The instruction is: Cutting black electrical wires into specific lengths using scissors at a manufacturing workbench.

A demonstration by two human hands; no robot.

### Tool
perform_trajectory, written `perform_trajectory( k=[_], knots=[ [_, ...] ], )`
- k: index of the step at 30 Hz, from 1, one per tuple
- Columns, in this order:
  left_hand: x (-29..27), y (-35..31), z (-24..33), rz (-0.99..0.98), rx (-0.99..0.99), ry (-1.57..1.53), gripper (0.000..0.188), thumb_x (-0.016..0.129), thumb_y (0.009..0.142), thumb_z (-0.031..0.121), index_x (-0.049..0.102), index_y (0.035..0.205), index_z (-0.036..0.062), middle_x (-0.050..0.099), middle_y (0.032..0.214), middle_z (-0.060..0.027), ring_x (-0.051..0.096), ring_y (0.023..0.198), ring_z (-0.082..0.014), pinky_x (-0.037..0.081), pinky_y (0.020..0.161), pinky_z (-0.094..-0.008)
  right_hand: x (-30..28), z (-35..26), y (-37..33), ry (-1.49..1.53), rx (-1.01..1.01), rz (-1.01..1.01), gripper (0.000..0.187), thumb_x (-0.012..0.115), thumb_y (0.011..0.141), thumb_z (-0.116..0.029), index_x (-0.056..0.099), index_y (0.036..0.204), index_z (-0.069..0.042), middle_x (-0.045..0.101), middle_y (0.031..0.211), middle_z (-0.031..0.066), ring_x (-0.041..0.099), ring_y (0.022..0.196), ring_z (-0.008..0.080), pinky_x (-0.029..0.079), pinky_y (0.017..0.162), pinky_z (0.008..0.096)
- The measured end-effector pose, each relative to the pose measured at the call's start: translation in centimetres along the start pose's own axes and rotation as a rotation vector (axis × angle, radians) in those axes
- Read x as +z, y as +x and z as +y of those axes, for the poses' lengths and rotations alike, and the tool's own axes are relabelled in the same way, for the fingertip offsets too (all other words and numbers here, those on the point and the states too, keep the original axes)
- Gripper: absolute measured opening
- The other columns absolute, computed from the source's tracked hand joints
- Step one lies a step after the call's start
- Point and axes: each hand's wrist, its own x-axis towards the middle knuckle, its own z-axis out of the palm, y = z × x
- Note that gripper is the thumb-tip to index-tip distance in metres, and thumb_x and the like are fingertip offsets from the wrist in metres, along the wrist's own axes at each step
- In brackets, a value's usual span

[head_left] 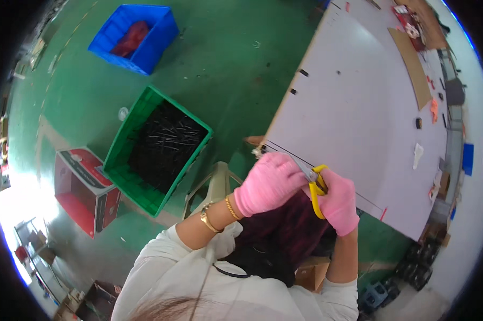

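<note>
My right hand (338, 202), in a pink knitted glove, is closed around the yellow handles of a pair of scissors (315, 205). The metal blades point up and left, close beside my left hand (270, 183). That hand wears a matching glove, and its fingers are curled in over the near edge of the table. What they hold, if anything, is hidden by the glove. Thin dark lines, like a cord or strip (284, 150), run along the table edge just beyond both hands. A small whitish tuft (257, 153) shows beside the left knuckles.
A green crate (161, 206) of thin black pieces stands at left, beside a red-and-white carton (76, 200). Farther off is a blue crate (145, 61) with a red bag. The white table (359, 117) carries small black bits and a cardboard strip (411, 67). A stool (218, 184) stands near my left arm.
</note>
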Motion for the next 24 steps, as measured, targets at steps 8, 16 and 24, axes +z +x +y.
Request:
perform_trajectory(
  k=[8,16,24],
  knots=[
    [-0.7,1.1,0.3,0.068,-0.022,-0.083,0.033,0.072,0.066,0.003,0.071,0.095,0.0189,0.062,0.093,0.0026,0.058,0.089,-0.0233,0.048,0.076,-0.0365,-2.2,2.9,-2.1,0.148,0.223,0.020,0.027,0.077,0.080,-0.017,0.058,0.081,0.003,0.045,0.061,0.0161,0.039,0.054,0.0227,0.040,0.053,0.0324],
    [-0.9,1.8,0.5,0.094,0.013,-0.074,0.028,0.072,0.070,0.006,0.071,0.095,0.0172,0.062,0.090,0.0007,0.059,0.085,-0.0241,0.048,0.074,-0.0388,-2.7,3.0,-1.6,-0.115,0.195,-0.001,0.034,0.076,0.082,-0.030,0.062,0.085,0.001,0.057,0.069,0.0209,0.056,0.060,0.0362,0.046,0.057,0.0388],
    [-0.4,1.4,0.6,0.051,-0.019,-0.044,0.026,0.073,0.071,0.007,0.071,0.094,0.0185,0.061,0.092,0.0025,0.057,0.089,-0.0233,0.046,0.075,-0.0375,-3.7,2.1,-0.1,-0.212,0.352,-0.169,0.042,0.073,0.082,-0.044,0.065,0.089,-0.003,0.066,0.079,0.0188,0.064,0.077,0.0395,0.050,0.068,0.0447]
  ],
)
